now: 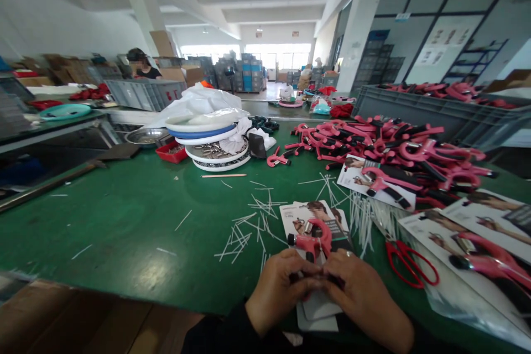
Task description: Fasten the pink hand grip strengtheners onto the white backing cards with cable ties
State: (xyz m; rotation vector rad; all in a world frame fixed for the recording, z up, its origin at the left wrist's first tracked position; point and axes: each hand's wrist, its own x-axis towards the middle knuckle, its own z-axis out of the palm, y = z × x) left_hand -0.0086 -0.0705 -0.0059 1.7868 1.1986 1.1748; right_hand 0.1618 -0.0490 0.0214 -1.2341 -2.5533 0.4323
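A pink and black hand grip strengthener (312, 240) lies on a printed backing card (295, 215) in front of me, over a small stack of such cards. My left hand (284, 282) is closed around its near end from the left. From the right, my right hand (357, 287) closes on the same end, and the fingertips of both hands meet. Dark handle parts show between the fingers; whether a thin cable tie is pinched there is hidden. White cable ties (240, 235) lie scattered left of the card, and a thicker bundle of ties (362, 221) is on its right.
Red-handled scissors (410, 265) lie to the right, beside carded hand grips (489, 260). Behind them is a large heap of pink hand grips (373, 141) and a grey crate (435, 113). Stacked round trays (218, 152) and a red box (171, 152) stand farther back. A person (143, 66) is at far left.
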